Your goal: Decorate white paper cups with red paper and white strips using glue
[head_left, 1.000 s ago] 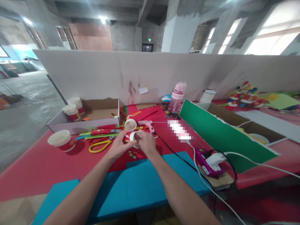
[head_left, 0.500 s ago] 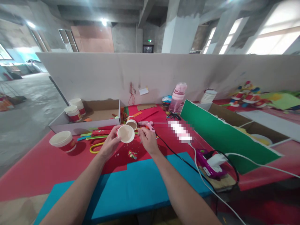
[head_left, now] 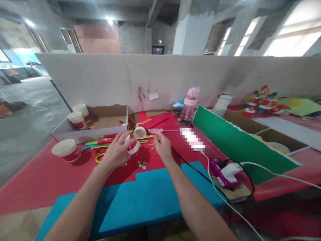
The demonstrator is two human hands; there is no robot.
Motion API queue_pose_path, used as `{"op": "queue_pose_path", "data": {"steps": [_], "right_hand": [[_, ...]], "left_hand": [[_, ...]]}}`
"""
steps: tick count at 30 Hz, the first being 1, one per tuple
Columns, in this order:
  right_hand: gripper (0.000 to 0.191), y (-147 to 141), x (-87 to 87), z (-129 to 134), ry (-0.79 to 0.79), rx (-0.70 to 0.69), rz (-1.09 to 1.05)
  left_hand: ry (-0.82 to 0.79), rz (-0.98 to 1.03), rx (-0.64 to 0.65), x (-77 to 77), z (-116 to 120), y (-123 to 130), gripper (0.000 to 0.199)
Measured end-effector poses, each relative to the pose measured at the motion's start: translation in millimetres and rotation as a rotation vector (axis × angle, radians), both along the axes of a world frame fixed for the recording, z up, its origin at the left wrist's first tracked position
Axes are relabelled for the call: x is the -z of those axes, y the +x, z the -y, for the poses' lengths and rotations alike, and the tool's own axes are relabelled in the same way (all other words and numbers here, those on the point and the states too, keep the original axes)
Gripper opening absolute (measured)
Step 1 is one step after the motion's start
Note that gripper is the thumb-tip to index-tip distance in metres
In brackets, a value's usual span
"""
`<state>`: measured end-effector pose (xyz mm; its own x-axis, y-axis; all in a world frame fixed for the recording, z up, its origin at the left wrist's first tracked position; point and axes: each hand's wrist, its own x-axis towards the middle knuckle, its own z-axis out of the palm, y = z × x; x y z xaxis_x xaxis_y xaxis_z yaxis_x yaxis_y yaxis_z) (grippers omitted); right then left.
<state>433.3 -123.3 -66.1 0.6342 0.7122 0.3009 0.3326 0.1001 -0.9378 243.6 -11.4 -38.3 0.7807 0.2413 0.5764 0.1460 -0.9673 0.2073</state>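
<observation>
My left hand [head_left: 116, 149] holds a small white-and-red paper cup [head_left: 134, 148], fingers and thumb curved around it. The cup is tilted, and my fingers hide part of it. My right hand [head_left: 162, 146] is closed at the handle of a pink glue gun [head_left: 155, 130], covering the handle. A second paper cup [head_left: 139, 131] lies on its side just beyond the held one, its mouth toward me. Small scraps [head_left: 141, 165] are scattered on the red tabletop below my hands.
Left stand a paper bucket [head_left: 67, 150] and an open box [head_left: 90, 134] with cups. Yellow-handled scissors [head_left: 99, 157] lie beside my left wrist. A green-sided box [head_left: 240, 144], a purple power strip [head_left: 223, 174] with cables and a pink bottle [head_left: 190, 103] occupy the right side.
My left hand has turned the cup, so its open mouth no longer faces me. My right hand has moved slightly up and closed over the glue gun's handle.
</observation>
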Motion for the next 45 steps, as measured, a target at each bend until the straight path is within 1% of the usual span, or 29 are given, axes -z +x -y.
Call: {"op": "queue_pose_path", "data": {"steps": [3,7,10,11,13,15,17,18,19,21,23,24,26,29,32,35,37,40,42,45], "right_hand": [[0.028,-1.1,1.9,-0.9,-0.039,-0.044,0.028],[0.026,-1.8,5.1,-3.1,-0.049,-0.065,0.063],[0.026,-1.6,6.9,-4.6,-0.063,-0.052,0.103],[0.027,-1.5,7.4,-5.0,-0.067,-0.051,0.103],[0.029,-1.5,8.1,-5.4,-0.071,-0.062,0.068],[0.032,-2.2,8.1,-5.2,-0.066,-0.091,0.027],[0.031,-3.6,7.2,-4.5,-0.065,-0.127,0.043],[0.029,-4.5,6.3,-4.1,-0.068,-0.143,0.084],[0.026,-5.4,5.2,-3.7,-0.069,-0.153,0.138],[0.024,-7.6,2.8,-3.3,-0.051,-0.164,0.262],[0.026,-10.3,0.9,-3.6,0.014,-0.187,0.348],[0.027,-12.0,0.4,-4.1,0.058,-0.205,0.368],[0.029,-16.3,0.2,-5.1,0.125,-0.248,0.366],[0.031,-23.6,0.7,-6.4,0.151,-0.287,0.309],[0.028,-27.9,-0.2,-5.9,0.175,-0.293,0.269],[0.026,-26.9,-3.8,-2.9,0.186,-0.313,0.285],[0.025,-24.4,-6.5,-0.5,0.178,-0.343,0.339],[0.024,-20.4,-7.7,1.0,0.126,-0.377,0.46],[0.026,-18.5,-6.4,0.8,0.08,-0.361,0.55],[0.026,-17.0,-3.8,0.9,0.029,-0.289,0.722]], "left_hand": [[0.011,-0.015,-0.041,-0.5,-4.8,-5.0,0.051],[0.026,-0.142,-0.002,-0.6,-7.0,-8.7,0.05],[0.05,-0.14,-0.079,-2.3,-5.7,-9.6,0.049],[0.055,-0.148,-0.091,-2.8,-5.3,-9.6,0.049],[0.045,-0.184,-0.07,-3.7,-4.6,-9.1,0.047],[-0.008,-0.144,-0.063,-4.7,-3.9,-8.3,0.046],[-0.151,0.002,-0.088,-5.8,-2.9,-7.5,0.048],[-0.275,0.078,-0.092,-6.2,-2.3,-7.2,0.049],[-0.433,0.144,-0.084,-6.2,-1.8,-6.8,0.05],[-0.806,0.239,-0.038,-5.0,-1.2,-6.3,0.047],[-1.132,0.309,0.032,-2.8,-1.5,-6.0,0.042],[-1.243,0.332,0.071,-1.7,-1.7,-6.0,0.04],[-1.37,0.349,0.133,0.0,-2.0,-6.2,0.038],[-1.426,0.314,0.176,1.6,-1.1,-6.4,0.037],[-1.421,0.251,0.2,3.1,1.2,-5.5,0.038],[-1.414,0.189,0.21,4.6,3.0,-4.5,0.038],[-1.416,0.162,0.196,5.5,3.2,-4.7,0.038],[-1.429,0.148,0.164,6.2,2.7,-5.6,0.039],[-1.439,0.141,0.149,6.2,2.8,-5.6,0.038],[-1.449,0.112,0.117,6.6,4.9,-3.0,0.037]]}}
